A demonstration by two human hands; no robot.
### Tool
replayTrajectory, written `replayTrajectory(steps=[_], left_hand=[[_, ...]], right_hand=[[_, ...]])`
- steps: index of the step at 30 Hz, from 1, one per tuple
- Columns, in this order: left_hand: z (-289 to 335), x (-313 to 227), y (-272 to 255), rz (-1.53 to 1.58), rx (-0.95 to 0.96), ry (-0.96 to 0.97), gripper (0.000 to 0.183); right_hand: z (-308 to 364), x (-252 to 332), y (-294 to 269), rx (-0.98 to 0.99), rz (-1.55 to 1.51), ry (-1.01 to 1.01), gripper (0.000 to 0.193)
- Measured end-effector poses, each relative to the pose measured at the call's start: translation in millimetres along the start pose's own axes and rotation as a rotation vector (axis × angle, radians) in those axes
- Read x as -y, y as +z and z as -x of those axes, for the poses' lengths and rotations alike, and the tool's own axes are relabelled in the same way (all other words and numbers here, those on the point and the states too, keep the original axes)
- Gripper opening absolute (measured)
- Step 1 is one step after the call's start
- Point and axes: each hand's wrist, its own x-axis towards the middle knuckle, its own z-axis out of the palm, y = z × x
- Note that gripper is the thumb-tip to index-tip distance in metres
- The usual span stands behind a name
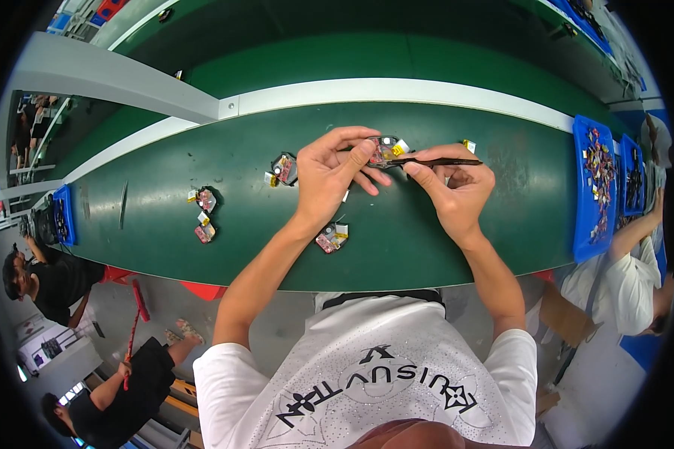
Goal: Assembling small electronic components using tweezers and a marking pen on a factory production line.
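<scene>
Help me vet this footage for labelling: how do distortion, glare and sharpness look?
Head view: fisheye distortion bows the white rail and green tabletop, corners go black; head view: a soft sheen lies on the tabletop; head view: the dark slim tool in the right hand shows clearly, but the circuit unit in the left hand is too small for fine detail.

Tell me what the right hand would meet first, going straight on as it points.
Probably the circuit assembly in the left hand, with the dark slim tool leading; depth is unclear.
</scene>
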Motion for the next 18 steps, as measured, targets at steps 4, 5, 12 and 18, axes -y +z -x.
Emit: replayTrajectory(steps=[4, 5, 12, 18], left_hand=[[0.0, -0.4, -1.0, 0.018, 0.007, -0.004, 0.03], [0.1, -0.1, -1.1, 0.01, 0.003, -0.001, 0.029], [1.2, -1.0, 2.0, -0.016, -0.023, -0.004, 0.029], [2.0, -0.6, 3.4, -0.064, -0.026, 0.027, 0.028]], right_hand=[[2.2, -0.6, 1.5, 0.001, -0.005, 0.0, 0.013], [2.3, -0.2, 2.3, -0.004, 0.023, -0.04, 0.013], [2.1, -5.8, 2.4, 0.0, 0.089, -0.112, 0.014], [2.3, -8.7, -0.1, 0.014, 0.111, -0.052, 0.015]])
